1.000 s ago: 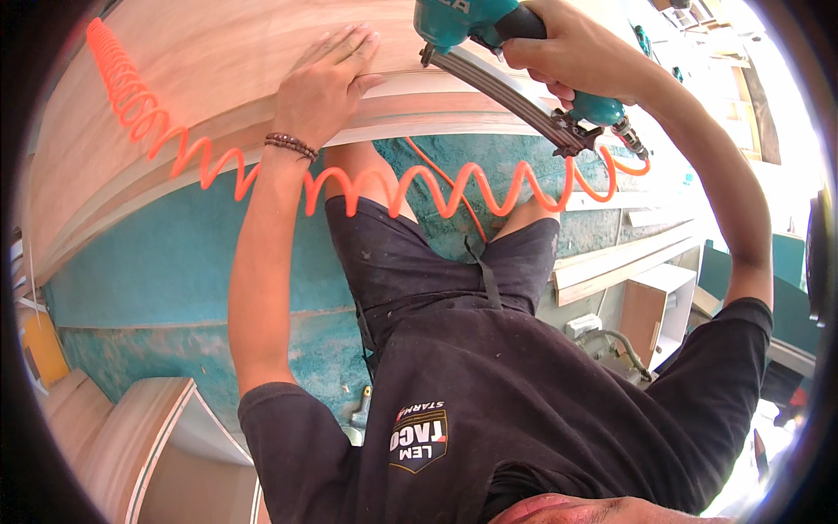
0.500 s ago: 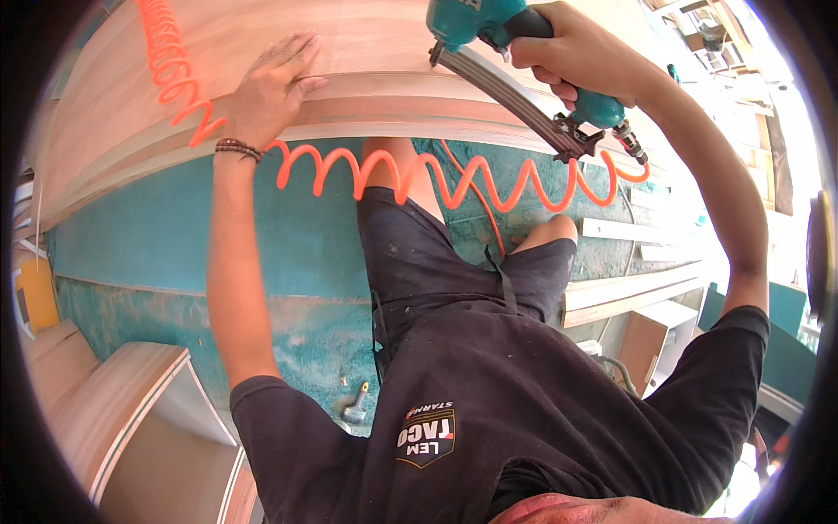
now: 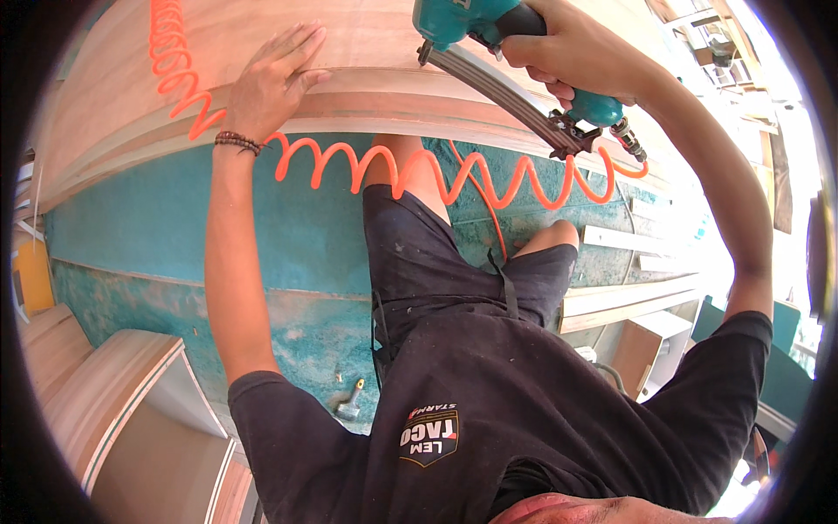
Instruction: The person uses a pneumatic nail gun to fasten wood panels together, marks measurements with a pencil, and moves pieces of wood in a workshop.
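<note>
My right hand [image 3: 567,54] is wrapped round the handle of a teal pneumatic nail gun [image 3: 467,19], whose long grey magazine slants down to the right. The gun's head is over the wooden panel [image 3: 375,31]; whether its nose touches the wood, I cannot tell. My left hand [image 3: 271,83] lies flat on the same panel, fingers stretched out, near the layered front edge. An orange coiled air hose [image 3: 406,170] joins the fitting at the base of the gun's handle, sags across in front of the panel and passes by my left wrist, then runs up at the far left.
Below the panel lies a teal floor [image 3: 288,306]. An open wooden cabinet box [image 3: 131,419] stands at the lower left, near a small tool with a yellow tip [image 3: 351,400]. Wooden strips [image 3: 628,301] and a small white-and-wood box [image 3: 655,349] are at the right.
The nail gun and my right hand have shifted slightly left and up in the view. My left hand stays flat on the panel.
</note>
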Demonstrator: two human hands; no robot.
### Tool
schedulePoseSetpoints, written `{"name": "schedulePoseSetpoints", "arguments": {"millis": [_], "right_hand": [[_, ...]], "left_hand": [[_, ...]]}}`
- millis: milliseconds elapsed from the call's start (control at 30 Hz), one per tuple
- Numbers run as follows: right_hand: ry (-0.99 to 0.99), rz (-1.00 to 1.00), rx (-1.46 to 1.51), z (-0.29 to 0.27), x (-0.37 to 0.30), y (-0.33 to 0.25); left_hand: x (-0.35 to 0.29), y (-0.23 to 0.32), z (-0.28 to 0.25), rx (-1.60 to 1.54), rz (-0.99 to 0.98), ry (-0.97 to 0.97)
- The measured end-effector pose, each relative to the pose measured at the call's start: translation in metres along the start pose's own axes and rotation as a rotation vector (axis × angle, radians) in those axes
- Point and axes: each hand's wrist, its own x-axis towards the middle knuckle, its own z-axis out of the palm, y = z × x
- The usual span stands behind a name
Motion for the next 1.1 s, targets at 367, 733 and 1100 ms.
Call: {"name": "schedulePoseSetpoints", "arguments": {"millis": [367,733,1100], "right_hand": [[0.186,-0.126,-0.036,0.021,0.000,0.006],[0.386,0.151,0.350,0.030,-0.077,0.078],[0.751,0.394,0.811,0.082,-0.183,0.177]], "left_hand": [[0.001,0.002,-0.010,0.028,-0.027,0.006],[0.002,0.005,-0.018,0.120,-0.182,-0.174],[0.102,0.134,0.073,-0.178,0.303,-0.330]]}}
